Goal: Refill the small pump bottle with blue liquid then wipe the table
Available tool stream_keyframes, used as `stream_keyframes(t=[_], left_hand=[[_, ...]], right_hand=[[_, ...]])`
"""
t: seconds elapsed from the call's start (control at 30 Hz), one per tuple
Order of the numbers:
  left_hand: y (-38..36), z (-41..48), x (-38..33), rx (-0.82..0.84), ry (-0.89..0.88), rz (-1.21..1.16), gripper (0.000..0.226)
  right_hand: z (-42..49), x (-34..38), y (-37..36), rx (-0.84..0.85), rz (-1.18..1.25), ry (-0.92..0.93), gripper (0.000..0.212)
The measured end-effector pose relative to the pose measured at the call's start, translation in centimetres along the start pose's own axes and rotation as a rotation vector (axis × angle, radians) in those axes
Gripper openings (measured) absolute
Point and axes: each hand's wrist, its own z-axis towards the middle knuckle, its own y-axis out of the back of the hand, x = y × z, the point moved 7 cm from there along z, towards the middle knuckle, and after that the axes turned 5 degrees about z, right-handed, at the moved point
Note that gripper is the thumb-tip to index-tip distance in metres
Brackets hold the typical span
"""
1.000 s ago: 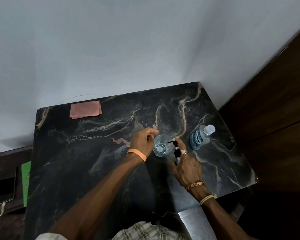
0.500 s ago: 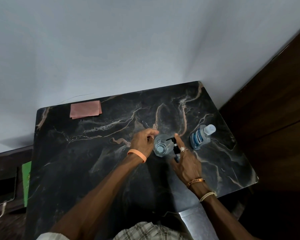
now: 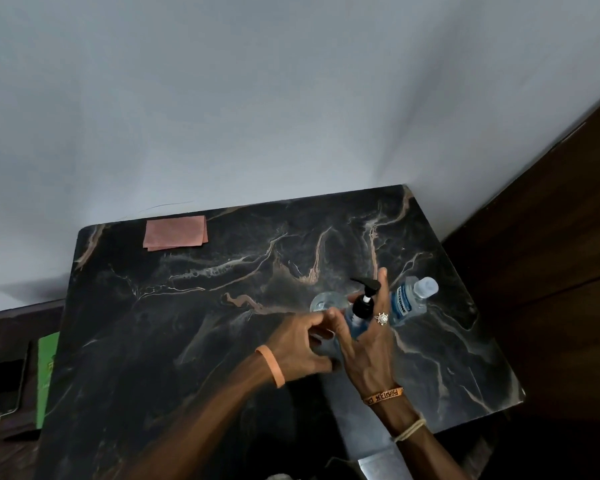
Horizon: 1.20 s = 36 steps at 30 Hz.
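The small pump bottle (image 3: 357, 315), clear with a black pump head and some blue liquid inside, is lifted off the black marble table (image 3: 187, 323). My right hand (image 3: 369, 344) grips it around the body, index finger raised beside the pump. My left hand (image 3: 302, 344) is just left of the bottle, blurred, fingers spread and reaching its lower part. A clear glass (image 3: 326, 302) stands right behind the hands. The blue mouthwash bottle (image 3: 409, 301) with a clear cap stands to the right. A folded pink cloth (image 3: 175, 233) lies at the table's far left.
A white wall backs the table and a dark wooden panel (image 3: 551, 271) runs along its right side. To the left, on a lower dark surface, lie a phone (image 3: 0, 386) on a cable and a green booklet (image 3: 47, 375).
My right hand lifted the pump bottle off the table. My left hand let go of the glass and moved right toward the bottle.
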Motion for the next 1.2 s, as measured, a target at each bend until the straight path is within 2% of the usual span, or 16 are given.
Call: stream_keyframes(t=[0.2,0.37,0.4,0.5,0.57,0.67,0.8,0.93,1.07,1.2], left_hand=[[2.7,-0.5,-0.1,-0.311,-0.01,0.02,0.04],[3.5,-0.8,0.9,-0.315,-0.03,0.075,0.039],[3.6,-1.0,1.2,-0.326,-0.019,0.065,0.039],[3.8,-1.5,1.7,-0.346,-0.008,0.015,0.042],[4.1,-2.3,2.2,-0.382,-0.004,0.016,0.044],[4.4,-3.9,4.0,-0.432,0.054,0.017,0.045],[5.1,-6.8,6.7,-0.511,0.161,0.085,0.05],[5.5,-9.9,10.4,-0.538,0.336,0.241,0.038],[5.0,-11.8,13.5,-0.491,0.451,0.23,0.037],[4.7,-12.4,14.7,-0.508,0.523,0.215,0.041]], right_hand=[[0.7,1.9,-2.9,0.087,0.102,0.003,0.098],[-0.1,1.9,-4.0,0.228,0.09,-0.096,0.102],[-0.2,2.0,-3.9,0.231,0.072,-0.098,0.097],[-0.3,2.4,-3.3,0.228,-0.097,0.041,0.058],[-0.6,2.0,-3.7,0.292,-0.14,0.027,0.049],[-1.7,1.3,-5.5,0.399,-0.095,-0.058,0.048],[-4.1,-0.2,-9.6,0.536,-0.095,-0.165,0.061],[-6.8,-1.9,-14.0,0.673,-0.025,-0.305,0.077],[-9.0,-3.4,-16.8,0.806,-0.103,-0.358,0.07],[-9.6,-4.2,-17.2,0.817,-0.169,-0.312,0.059]])
